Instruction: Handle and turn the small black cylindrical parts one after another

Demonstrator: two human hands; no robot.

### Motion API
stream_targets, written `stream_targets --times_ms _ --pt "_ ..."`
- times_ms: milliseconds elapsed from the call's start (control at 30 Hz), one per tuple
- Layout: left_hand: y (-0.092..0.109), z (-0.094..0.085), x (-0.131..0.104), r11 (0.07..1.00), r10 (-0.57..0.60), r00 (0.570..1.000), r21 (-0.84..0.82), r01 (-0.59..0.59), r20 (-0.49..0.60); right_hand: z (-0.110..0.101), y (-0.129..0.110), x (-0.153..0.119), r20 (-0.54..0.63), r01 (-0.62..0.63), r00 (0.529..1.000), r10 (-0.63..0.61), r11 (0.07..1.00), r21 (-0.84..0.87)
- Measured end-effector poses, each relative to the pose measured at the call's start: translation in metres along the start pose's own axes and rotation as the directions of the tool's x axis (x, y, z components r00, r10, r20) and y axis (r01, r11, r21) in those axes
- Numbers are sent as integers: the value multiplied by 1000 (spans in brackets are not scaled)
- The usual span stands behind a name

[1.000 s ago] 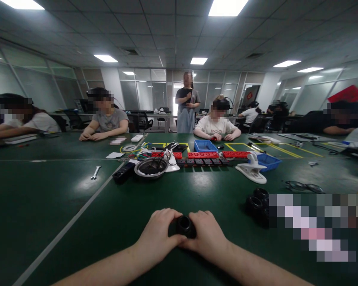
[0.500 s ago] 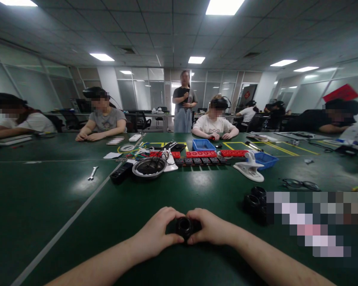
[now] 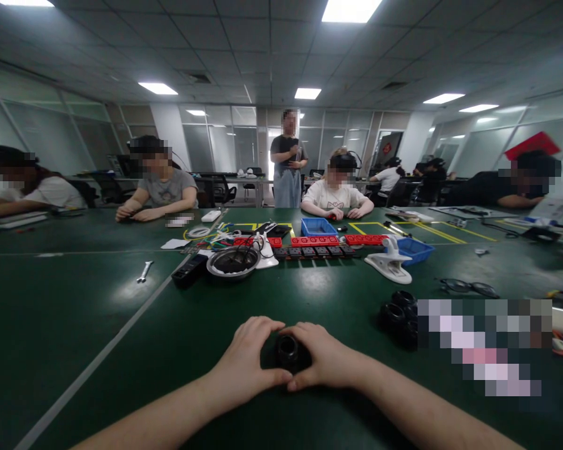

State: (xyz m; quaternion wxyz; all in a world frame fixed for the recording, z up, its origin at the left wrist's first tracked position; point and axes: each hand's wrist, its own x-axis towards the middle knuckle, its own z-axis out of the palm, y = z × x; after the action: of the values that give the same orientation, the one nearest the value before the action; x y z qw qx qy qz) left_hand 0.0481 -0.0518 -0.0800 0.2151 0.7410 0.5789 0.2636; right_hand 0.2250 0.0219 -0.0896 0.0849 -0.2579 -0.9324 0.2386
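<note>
A short black cylindrical part with a round hole in its top stands on the green table right in front of me. My left hand curves around its left side, thumb and fingers apart, with a gap between palm and part. Around the right side, my right hand has its fingers behind the part and its thumb in front, close against it. The thumbs nearly meet at the near side. The part's right side is in shadow and partly hidden by my right hand.
Several similar black parts cluster to the right, beside a blurred-out patch. Farther off lie glasses, a white clamp base, a round metal pan, red power strips and a wrench. Other people sit around the table.
My fingers have loosened around the black part, the left hand's most of all. The part stands slightly farther left and more of its side shows. The view has shifted a little.
</note>
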Motion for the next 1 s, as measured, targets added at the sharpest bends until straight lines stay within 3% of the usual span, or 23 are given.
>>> stream_targets --times_ms 167,333,400,500,600,700,867,1000 --pt "-2 -8 6 994 81 992 -77 -73 102 -11 14 5 129 61 989 -73 994 96" --pt "-6 -14 9 988 137 971 -101 -119 194 -1 14 6 59 79 995 -82 995 54" --pt "-5 -12 7 991 113 980 -86 -100 164 7 8 6 3 3 1000 -3 1000 8" --pt "-3 -4 4 1000 -3 1000 -22 4 29 19 -3 7 -130 -161 981 145 979 -122" --pt "-1 3 2 998 -64 996 7 65 -69 24 -11 6 -197 -209 966 164 951 -230" --pt "-3 2 4 999 -22 999 -25 21 -48 19 -11 4 -160 -135 982 99 963 -233" --pt "-13 -10 8 986 114 988 -134 -100 105 3 5 4 2 44 999 -44 999 -27" --pt "-15 -12 9 981 134 982 -160 -112 133 2 17 9 36 94 995 -97 992 86"
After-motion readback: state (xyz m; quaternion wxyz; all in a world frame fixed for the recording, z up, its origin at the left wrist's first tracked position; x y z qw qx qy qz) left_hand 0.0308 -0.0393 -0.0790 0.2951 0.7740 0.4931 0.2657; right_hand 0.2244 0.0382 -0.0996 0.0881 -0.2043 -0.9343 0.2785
